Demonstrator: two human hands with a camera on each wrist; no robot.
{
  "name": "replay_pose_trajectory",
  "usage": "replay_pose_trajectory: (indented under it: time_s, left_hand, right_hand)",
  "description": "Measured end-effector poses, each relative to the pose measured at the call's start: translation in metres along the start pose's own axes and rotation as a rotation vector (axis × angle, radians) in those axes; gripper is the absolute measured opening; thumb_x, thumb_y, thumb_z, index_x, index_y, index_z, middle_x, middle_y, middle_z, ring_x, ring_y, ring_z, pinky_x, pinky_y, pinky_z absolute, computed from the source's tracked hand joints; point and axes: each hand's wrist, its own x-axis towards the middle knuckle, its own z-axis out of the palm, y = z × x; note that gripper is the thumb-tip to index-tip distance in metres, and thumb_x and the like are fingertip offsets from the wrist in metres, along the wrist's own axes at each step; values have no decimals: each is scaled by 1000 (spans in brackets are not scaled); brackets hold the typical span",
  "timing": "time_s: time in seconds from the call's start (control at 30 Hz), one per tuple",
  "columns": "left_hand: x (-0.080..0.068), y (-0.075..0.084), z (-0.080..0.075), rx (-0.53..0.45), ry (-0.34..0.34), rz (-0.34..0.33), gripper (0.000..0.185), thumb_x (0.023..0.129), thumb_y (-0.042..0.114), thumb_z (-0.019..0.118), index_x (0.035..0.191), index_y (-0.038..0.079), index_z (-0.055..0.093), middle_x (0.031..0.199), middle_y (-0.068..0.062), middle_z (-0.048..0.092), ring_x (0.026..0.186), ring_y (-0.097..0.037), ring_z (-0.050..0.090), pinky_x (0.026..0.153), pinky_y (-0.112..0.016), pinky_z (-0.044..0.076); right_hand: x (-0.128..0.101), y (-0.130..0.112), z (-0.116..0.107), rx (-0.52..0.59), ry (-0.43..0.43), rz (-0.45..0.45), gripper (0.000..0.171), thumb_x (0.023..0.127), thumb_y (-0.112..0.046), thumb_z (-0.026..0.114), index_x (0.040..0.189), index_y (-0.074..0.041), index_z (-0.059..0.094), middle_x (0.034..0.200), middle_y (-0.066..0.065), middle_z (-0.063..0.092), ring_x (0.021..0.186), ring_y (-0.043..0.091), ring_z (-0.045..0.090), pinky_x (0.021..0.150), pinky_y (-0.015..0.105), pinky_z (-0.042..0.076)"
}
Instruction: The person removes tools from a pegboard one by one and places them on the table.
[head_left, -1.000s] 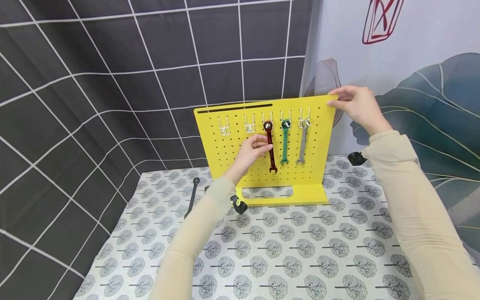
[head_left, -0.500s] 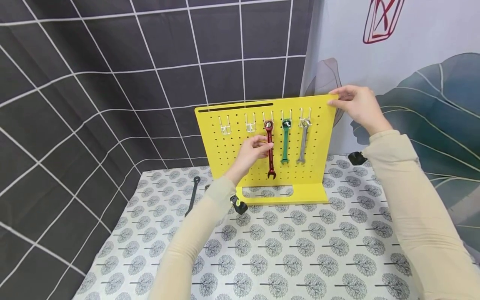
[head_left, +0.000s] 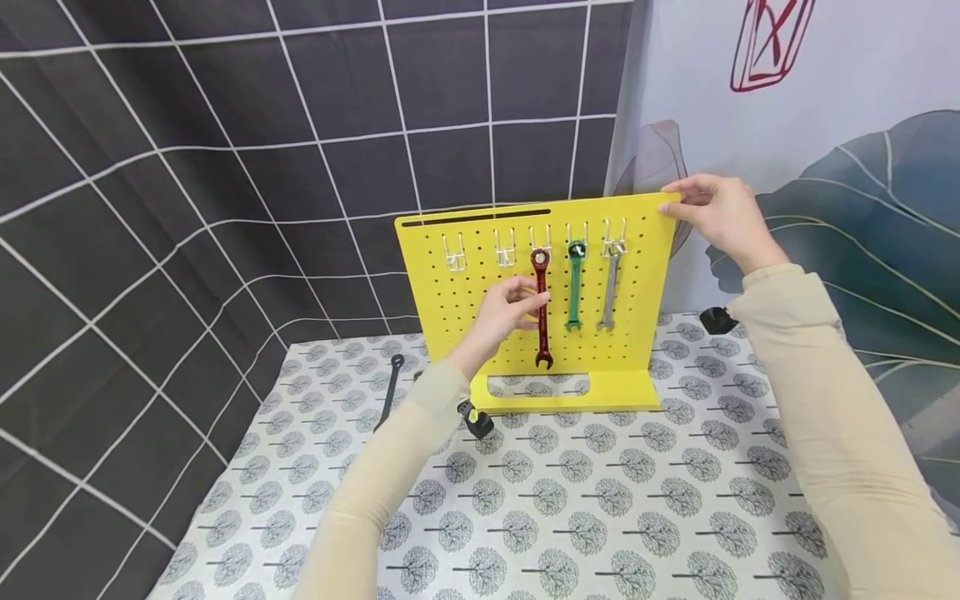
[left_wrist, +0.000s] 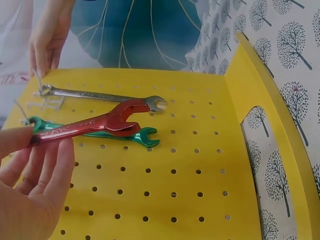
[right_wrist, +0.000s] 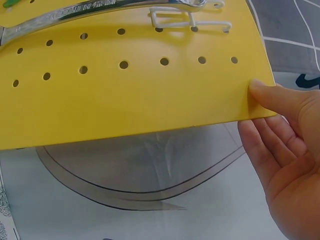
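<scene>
My left hand (head_left: 501, 321) pinches a red combination wrench (head_left: 542, 308) between thumb and fingers, in front of the yellow pegboard (head_left: 480, 300). The wrench hangs nearly upright, ring end up at the third white hook; I cannot tell whether the ring is on it. Its open jaw points toward the board's foot in the left wrist view. To its right a green wrench (head_left: 575, 287) and a silver wrench (head_left: 610, 287) hang on hooks. My right hand (head_left: 723, 217) grips the board's top right corner, thumb on the front face and fingers behind, as the right wrist view shows.
Two white hooks, the far left one (head_left: 454, 252) and its neighbour (head_left: 505, 248), hold nothing. A black wrench (head_left: 392, 387) lies on the tree-patterned tablecloth (head_left: 570, 500), left of the board. Another small item beside it is mostly hidden by the left forearm. A dark grid-patterned curtain (head_left: 337, 192) stands behind.
The red wrench has come down slightly, and its lower end has swung from a tilt to nearly straight down. The left hand keeps its pinch; the right hand stays on the corner.
</scene>
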Motion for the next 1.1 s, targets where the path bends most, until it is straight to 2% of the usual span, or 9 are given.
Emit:
replay_pose_trajectory:
  time_s: [0.17, 0.3, 0.47, 0.7, 0.9, 1.1]
  left_hand:
    - [-5, 2, 0, 3, -7, 6, 23, 96, 16, 71, 112, 2, 63, 95, -3, 63, 84, -13, 61, 75, -38, 63]
    - [-7, 5, 0, 21, -2, 25, 23, 96, 18, 71, 111, 3, 65, 94, -3, 63, 83, -13, 61, 74, -37, 63]
    - [-7, 11, -2, 44, -10, 72, 25, 96, 20, 71, 112, 2, 65, 94, -3, 63, 84, -13, 61, 73, -37, 63]
    - [-15, 23, -5, 57, -33, 88, 24, 97, 20, 70, 111, 2, 65, 96, -3, 64, 88, -14, 61, 74, -38, 63]
    - [-24, 37, -14, 67, -18, 139, 19, 97, 18, 69, 109, 3, 66, 96, -5, 66, 89, -16, 62, 74, -41, 63]
    - [-33, 53, -32, 81, 6, 149, 16, 96, 18, 71, 107, 6, 67, 97, -5, 68, 91, -19, 64, 74, -40, 63]
  right_hand:
    - [0, 3, 2, -3, -11, 8, 52, 94, -40, 70, 137, -11, 62, 128, 14, 66, 114, 25, 60, 96, 41, 45]
    - [1, 4, 2, -6, -9, 6, 52, 94, -41, 71, 137, -12, 63, 127, 13, 67, 114, 25, 60, 93, 39, 45]
    - [3, 3, 1, 6, 0, 1, 52, 93, -41, 71, 136, -13, 63, 125, 11, 67, 112, 21, 60, 90, 34, 44]
    - [4, 4, 3, -11, 4, -4, 52, 93, -41, 72, 136, -13, 64, 122, 9, 68, 102, 12, 60, 86, 30, 43]
    - [4, 5, 2, 3, 11, -17, 50, 92, -40, 73, 135, -14, 65, 115, 3, 69, 95, 3, 57, 80, 25, 41]
    - [5, 5, 2, 6, 18, -24, 50, 92, -40, 73, 134, -14, 65, 113, 1, 68, 94, 2, 56, 78, 24, 41]
